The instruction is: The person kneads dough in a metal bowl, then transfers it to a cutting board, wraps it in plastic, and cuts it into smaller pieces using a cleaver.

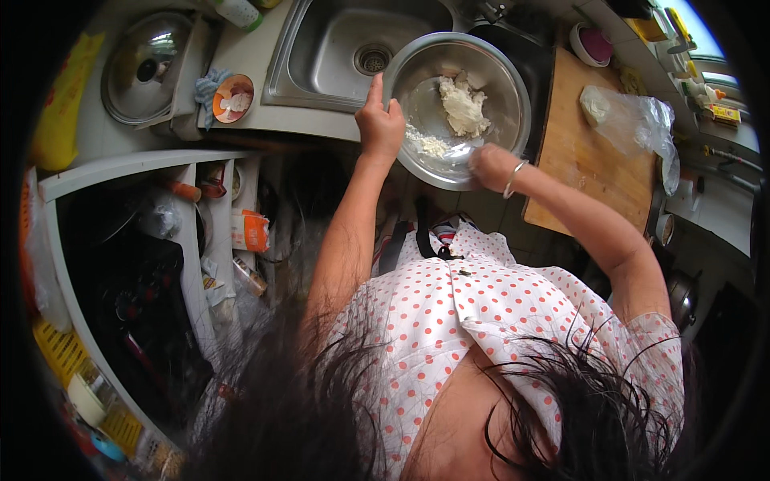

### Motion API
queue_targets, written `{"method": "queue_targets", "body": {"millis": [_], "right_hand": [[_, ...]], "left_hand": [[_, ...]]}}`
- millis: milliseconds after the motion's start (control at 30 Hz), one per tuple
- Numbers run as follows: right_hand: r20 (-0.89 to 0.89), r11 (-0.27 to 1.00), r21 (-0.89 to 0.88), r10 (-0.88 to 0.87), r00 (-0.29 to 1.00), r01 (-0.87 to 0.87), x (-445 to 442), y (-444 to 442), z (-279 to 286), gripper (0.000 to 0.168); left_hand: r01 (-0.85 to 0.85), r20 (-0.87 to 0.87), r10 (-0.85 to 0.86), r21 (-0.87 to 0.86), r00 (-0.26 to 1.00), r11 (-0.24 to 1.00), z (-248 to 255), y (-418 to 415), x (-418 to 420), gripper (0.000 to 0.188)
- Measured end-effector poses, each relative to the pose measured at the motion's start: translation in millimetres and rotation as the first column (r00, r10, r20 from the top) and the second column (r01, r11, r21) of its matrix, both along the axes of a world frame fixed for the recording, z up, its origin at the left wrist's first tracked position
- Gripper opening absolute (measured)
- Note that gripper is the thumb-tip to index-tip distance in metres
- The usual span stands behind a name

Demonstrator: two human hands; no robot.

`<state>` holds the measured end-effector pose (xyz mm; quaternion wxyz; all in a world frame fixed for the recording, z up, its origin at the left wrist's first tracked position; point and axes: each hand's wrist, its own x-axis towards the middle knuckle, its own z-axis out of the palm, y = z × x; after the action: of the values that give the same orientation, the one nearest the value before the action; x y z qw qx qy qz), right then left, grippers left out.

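Observation:
A wide stainless steel bowl (522,96) is tilted toward me at the front edge of the sink. Inside lies a rough lump of pale dough (462,105), with loose crumbs and flour (426,143) lower on the left. My left hand (380,125) grips the bowl's left side, its index finger pointing up along the rim. Blurred, my right hand (492,167) is curled at the bowl's lower right wall, a bangle on its wrist. A pale, shiny patch shows beside its fingers; I cannot tell whether it is a held tool or a reflection.
Behind the bowl is a steel sink (328,54). A wooden board (577,138) at right bears a clear plastic bag (631,120). At left are a small bowl with white powder (233,99), a blue cloth (207,90), a domed lid (144,69) and open shelving (150,159).

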<state>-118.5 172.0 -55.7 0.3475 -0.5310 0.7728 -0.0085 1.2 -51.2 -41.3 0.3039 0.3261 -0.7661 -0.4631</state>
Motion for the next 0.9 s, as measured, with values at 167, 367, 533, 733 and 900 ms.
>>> {"method": "queue_targets", "body": {"millis": [167, 367, 533, 733, 900], "right_hand": [[-0.005, 0.961, 0.253, 0.116, 0.993, -0.111, -7, -18, 38, 0.030], [-0.226, 0.985, 0.167, 0.078, 0.971, -0.040, 14, -13, 9, 0.030], [-0.350, 0.984, 0.059, 0.177, 0.920, -0.167, -39, 0, 20, 0.023], [-0.047, 0.992, 0.048, 0.119, 0.992, -0.117, 13, -9, -19, 0.023], [-0.291, 0.990, 0.115, 0.108, 0.951, -0.077, -39, -4, 17, 0.023]], "left_hand": [[0.060, 0.024, -0.060, 0.009, 0.998, 0.998, 9, 7, 2, 0.055], [0.051, -0.083, -0.052, -0.003, 0.995, 0.999, -2, 3, -8, 0.055], [0.055, 0.009, -0.055, 0.049, 0.998, 0.997, 3, 9, 0, 0.052], [0.050, 0.005, -0.050, 0.014, 0.999, 0.999, -2, 9, -3, 0.053], [0.018, -0.053, -0.017, 0.008, 0.998, 1.000, -16, 10, 8, 0.052]]}}
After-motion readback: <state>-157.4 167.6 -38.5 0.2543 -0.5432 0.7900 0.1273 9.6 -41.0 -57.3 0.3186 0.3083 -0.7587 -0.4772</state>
